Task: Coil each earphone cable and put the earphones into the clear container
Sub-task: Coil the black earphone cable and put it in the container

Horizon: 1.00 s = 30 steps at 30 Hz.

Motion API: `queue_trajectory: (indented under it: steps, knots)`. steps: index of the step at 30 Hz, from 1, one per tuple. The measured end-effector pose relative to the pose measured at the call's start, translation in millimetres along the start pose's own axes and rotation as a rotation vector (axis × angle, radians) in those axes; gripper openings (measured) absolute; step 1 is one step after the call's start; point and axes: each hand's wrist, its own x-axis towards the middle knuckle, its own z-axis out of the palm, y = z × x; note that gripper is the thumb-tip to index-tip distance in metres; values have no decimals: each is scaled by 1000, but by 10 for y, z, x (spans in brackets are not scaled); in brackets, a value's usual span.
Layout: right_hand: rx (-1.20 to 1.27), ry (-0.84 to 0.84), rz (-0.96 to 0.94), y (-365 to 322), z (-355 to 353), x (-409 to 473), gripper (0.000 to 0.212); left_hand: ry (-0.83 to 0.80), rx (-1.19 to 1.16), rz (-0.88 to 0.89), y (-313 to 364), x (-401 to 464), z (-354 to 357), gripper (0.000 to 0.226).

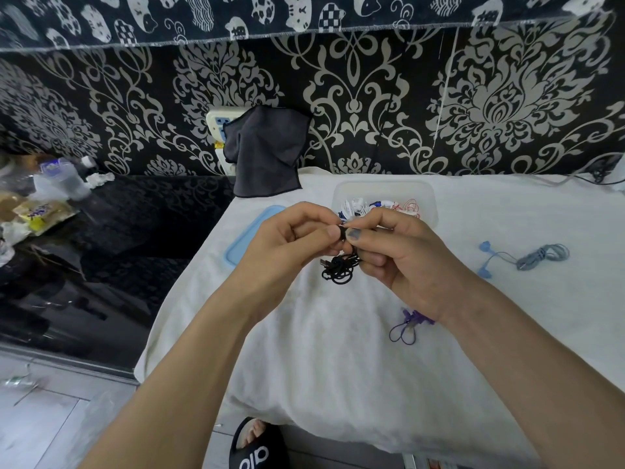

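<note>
My left hand (297,235) and my right hand (395,252) meet above the white cloth, and both pinch the top of a black earphone cable (338,267). Its loops and plug hang in a tangle just below my fingers. Right behind my hands stands the clear container (384,189), which holds white, blue and red earphones. On the cloth at the right lies a blue earphone set with a coiled grey-blue cable (537,257). A purple earphone set (407,324) lies by my right wrist, partly hidden.
A blue container lid (241,242) lies left of my hands on the white cloth-covered table (321,360). A dark grey cloth (267,150) hangs against the patterned wall over a socket strip. Bottles and packets sit at far left. A sandalled foot (257,445) shows below the table edge.
</note>
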Motion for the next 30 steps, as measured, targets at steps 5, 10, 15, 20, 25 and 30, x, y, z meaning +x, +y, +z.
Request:
queue_trajectory:
  steps: [5, 10, 15, 20, 25, 30]
  knots:
    - [131, 7, 40, 13, 8, 19, 5, 1, 21, 61, 20, -9, 34, 7]
    - [229, -17, 73, 24, 19, -7, 2, 38, 172, 176, 48, -44, 104, 8]
    - [318, -41, 89, 19, 42, -54, 14, 76, 263, 277, 49, -76, 155, 19]
    - [357, -77, 75, 43, 71, -79, 15, 76, 251, 286, 68, -111, 164, 19]
    - [349, -106, 62, 26, 91, -81, 8, 65, 171, 269, 85, -135, 157, 12]
    - [341, -109, 67, 21, 116, -90, 12, 87, 273, 330, 99, -174, 161, 5]
